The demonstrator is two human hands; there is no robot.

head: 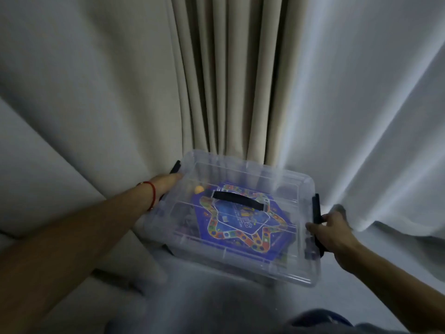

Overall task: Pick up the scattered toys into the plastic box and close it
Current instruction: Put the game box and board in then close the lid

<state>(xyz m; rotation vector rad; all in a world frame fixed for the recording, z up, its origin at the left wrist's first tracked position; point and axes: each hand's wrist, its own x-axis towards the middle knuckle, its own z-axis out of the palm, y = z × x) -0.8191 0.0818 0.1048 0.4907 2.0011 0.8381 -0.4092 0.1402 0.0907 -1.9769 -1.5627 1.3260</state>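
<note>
A clear plastic box (243,263) sits on the floor with its transparent lid (240,174) on top and a black carry handle (237,200) in the lid's middle. Through the lid shows a blue game board (243,227) with a coloured star track, plus a small orange toy (199,189). My left hand (166,186) lies against the box's left end beside the black left latch (175,167). My right hand (333,230) grips the black right latch (316,210), fingers curled round it.
Beige curtain folds (231,75) hang directly behind the box. A white drape (375,116) hangs to the right and a pale wall (72,92) to the left. Light floor (192,297) lies in front. A dark blue garment (320,319) shows at the bottom edge.
</note>
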